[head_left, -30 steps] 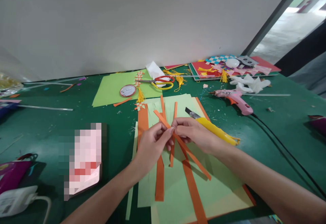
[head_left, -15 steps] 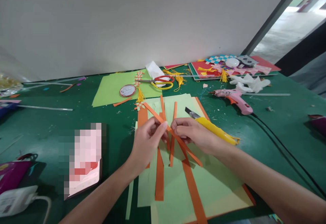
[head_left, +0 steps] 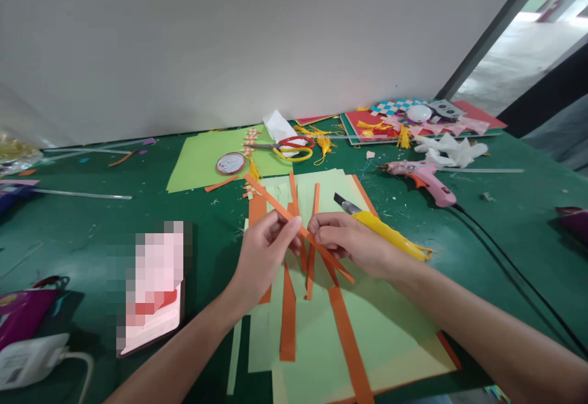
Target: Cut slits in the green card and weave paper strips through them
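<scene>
Between thumb and fingers, my left hand [head_left: 271, 248] pinches an orange paper strip [head_left: 269, 197] that slants from upper left to lower right. Close beside it, my right hand [head_left: 337, 235] has its fingers curled against the same strip. Other orange strips [head_left: 288, 324] lie below on pale green sheets [head_left: 390, 336]. A yellow utility knife [head_left: 388, 232] with its blade out rests by my right wrist, on the sheets' right edge.
A pink glue gun [head_left: 429, 180] with a black cord lies right. Scissors [head_left: 294, 148] and a round tin [head_left: 230, 163] rest on green paper [head_left: 193, 162] at the back. A phone [head_left: 158, 294] and white charger [head_left: 34, 361] are at left.
The held orange strip has slid up and to the left through my fingers, its far end now higher and its lower end closer to my right hand. Both hands have hardly moved.
</scene>
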`<move>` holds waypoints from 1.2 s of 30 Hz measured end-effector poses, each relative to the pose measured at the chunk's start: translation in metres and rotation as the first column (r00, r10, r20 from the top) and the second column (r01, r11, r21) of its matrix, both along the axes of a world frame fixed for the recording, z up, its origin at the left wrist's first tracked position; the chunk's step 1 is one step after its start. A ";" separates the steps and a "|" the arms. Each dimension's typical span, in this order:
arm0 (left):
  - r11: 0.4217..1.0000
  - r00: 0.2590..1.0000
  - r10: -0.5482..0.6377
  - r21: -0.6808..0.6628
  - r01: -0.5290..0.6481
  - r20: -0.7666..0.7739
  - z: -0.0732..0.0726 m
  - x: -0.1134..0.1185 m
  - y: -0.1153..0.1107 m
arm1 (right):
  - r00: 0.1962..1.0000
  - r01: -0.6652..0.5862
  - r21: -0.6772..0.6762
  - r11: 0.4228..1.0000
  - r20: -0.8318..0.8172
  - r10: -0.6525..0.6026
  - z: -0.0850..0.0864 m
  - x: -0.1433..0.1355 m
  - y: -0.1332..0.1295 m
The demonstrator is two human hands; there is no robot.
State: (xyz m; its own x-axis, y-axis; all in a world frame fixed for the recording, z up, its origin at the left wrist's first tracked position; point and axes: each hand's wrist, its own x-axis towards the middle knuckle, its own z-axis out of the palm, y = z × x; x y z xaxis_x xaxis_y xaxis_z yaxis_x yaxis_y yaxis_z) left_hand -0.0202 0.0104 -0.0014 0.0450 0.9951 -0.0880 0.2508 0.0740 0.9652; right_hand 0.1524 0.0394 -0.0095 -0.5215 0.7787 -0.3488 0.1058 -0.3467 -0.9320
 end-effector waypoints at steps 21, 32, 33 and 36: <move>1.000 1.000 -0.026 0.005 0.027 -0.010 -0.004 -0.004 0.002 | 0.998 -0.001 -0.018 1.000 -0.067 0.000 -0.001 -0.001 0.001; 0.999 0.999 -0.035 -0.033 0.035 -0.029 -0.004 -0.006 0.007 | 0.991 0.018 -0.060 0.998 -0.132 -0.026 -0.001 -0.001 0.001; 0.999 1.000 -0.019 -0.027 0.019 -0.021 -0.004 -0.006 0.007 | 0.991 0.019 -0.064 0.998 -0.129 -0.027 -0.001 -0.001 0.001; 0.999 0.999 0.037 0.000 -0.037 0.034 -0.006 -0.010 0.010 | 0.992 0.029 -0.050 0.998 -0.120 -0.035 -0.002 0.000 0.001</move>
